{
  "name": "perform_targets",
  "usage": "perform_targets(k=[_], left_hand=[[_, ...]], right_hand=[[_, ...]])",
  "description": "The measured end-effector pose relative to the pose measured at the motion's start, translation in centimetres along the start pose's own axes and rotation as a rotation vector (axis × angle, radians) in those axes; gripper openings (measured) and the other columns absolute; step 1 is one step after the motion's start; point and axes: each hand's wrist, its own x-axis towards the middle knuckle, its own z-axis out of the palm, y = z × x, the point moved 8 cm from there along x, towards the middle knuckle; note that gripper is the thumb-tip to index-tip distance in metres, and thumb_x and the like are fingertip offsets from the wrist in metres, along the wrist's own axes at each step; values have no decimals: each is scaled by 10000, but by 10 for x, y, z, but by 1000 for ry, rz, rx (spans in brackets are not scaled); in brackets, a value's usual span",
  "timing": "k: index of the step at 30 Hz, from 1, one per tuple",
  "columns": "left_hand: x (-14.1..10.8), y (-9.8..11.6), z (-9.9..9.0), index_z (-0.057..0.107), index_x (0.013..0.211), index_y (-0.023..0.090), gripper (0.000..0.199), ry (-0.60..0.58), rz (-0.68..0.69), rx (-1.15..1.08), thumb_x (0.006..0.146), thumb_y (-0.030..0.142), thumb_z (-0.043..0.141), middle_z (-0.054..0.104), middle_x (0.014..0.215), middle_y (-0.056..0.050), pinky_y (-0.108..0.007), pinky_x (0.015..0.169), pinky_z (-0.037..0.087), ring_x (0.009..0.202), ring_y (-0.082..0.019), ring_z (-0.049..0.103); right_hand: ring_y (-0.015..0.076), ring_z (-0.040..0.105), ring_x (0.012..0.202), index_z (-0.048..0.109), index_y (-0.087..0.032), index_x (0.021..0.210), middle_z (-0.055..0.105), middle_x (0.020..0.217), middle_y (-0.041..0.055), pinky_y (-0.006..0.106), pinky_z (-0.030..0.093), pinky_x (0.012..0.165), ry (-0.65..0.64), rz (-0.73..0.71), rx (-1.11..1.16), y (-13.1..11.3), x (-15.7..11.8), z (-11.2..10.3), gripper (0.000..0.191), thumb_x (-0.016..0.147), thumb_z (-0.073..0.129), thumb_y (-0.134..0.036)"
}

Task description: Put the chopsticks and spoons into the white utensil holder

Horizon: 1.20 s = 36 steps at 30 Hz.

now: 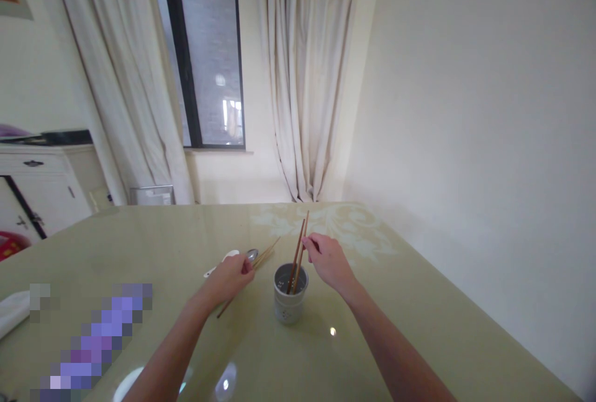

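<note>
Pale cream cloth curtains (310,79) hung around a dark-framed glass window (212,61) beyond a glossy, pale green table (414,309) with a white floral pattern. At the left edge, a red object (10,244) bore yellow marks too blurred to read. Upright on the table, between the person's hands, stood a pale grey cylindrical cup (288,310); the small dark marks on its front could not be made out. A dark reddish-brown wooden chopstick (297,253) leaned inside it. The right hand (326,257) had thumb and forefinger pinched together on a lighter brown wooden chopstick (300,259), its lower end also inside the cup. The left hand (233,278) was closed on a thin bundle of wooden chopsticks (267,254), just beside a shiny metal spoon (252,255) and a white spoon (231,254).
</note>
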Motion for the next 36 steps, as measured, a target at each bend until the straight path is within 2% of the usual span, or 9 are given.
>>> perform_targets(k=[10, 15, 18, 22, 26, 29, 32, 34, 36], left_hand=[[-8, 26, -34, 639, 859, 212, 228, 86, 81, -236, 929, 411, 553, 750, 825, -35, -296, 689, 452, 779, -219, 683], [-16, 44, -71, 651, 928, 210, 271, 333, 134, -536, 928, 472, 584, 744, 889, -36, -308, 747, 514, 821, -202, 691], [-26, 61, -85, 645, 971, 213, 282, 459, 177, -761, 928, 490, 617, 736, 910, -28, -295, 767, 538, 844, -187, 702], [-37, 104, -76, 678, 978, 216, 233, 342, 300, -851, 922, 442, 665, 747, 889, -17, -281, 760, 553, 797, -165, 703], [-45, 123, -69, 722, 964, 228, 195, 316, 338, -798, 936, 414, 670, 770, 918, -16, -277, 776, 560, 817, -164, 704], [-43, 116, -75, 753, 969, 231, 216, 340, 347, -724, 924, 428, 678, 785, 926, -23, -279, 774, 558, 821, -175, 709], [-35, 93, -83, 782, 957, 231, 248, 340, 346, -531, 936, 431, 637, 798, 930, -42, -294, 786, 542, 840, -199, 709], [-25, 70, -78, 789, 925, 230, 265, 274, 281, -347, 959, 394, 585, 807, 941, -54, -308, 808, 522, 867, -218, 713], [-14, 42, -62, 787, 889, 230, 272, 152, 175, -148, 969, 352, 558, 813, 944, -64, -314, 818, 497, 897, -234, 720]], right_hand=[[170, 622, 626, 738, -208, 745, 688, 638, 19, 273, 333, 607, -42, 16, -67, 1, 0, 5, 370, 1051, 563, -322], [196, 615, 644, 715, -220, 712, 693, 665, 52, 293, 322, 602, 98, 36, -122, -1, -2, -29, 392, 1031, 588, -410], [178, 601, 607, 745, -226, 857, 684, 676, 22, 281, 383, 586, 160, -52, 135, -16, -7, -50, 364, 1042, 541, -464], [147, 631, 618, 738, -210, 1076, 728, 821, 17, 261, 482, 583, 43, -197, 635, -43, -15, -47, 299, 1009, 596, -464], [151, 687, 687, 736, -203, 1030, 735, 844, 25, 256, 505, 610, -1, -236, 771, -54, -18, -37, 244, 993, 637, -423], [170, 695, 726, 735, -200, 977, 723, 808, 29, 261, 515, 607, 124, -222, 802, -47, -16, -49, 248, 978, 661, -436], [164, 670, 703, 719, -204, 932, 702, 797, 27, 261, 511, 592, 399, -197, 848, -28, -17, -87, 264, 974, 671, -460], [151, 647, 673, 705, -211, 914, 687, 784, 16, 259, 509, 597, 564, -189, 864, -14, -22, -112, 270, 977, 675, -472], [146, 637, 654, 705, -209, 888, 684, 768, 11, 263, 511, 608, 626, -183, 833, -5, -24, -128, 284, 961, 701, -484]])
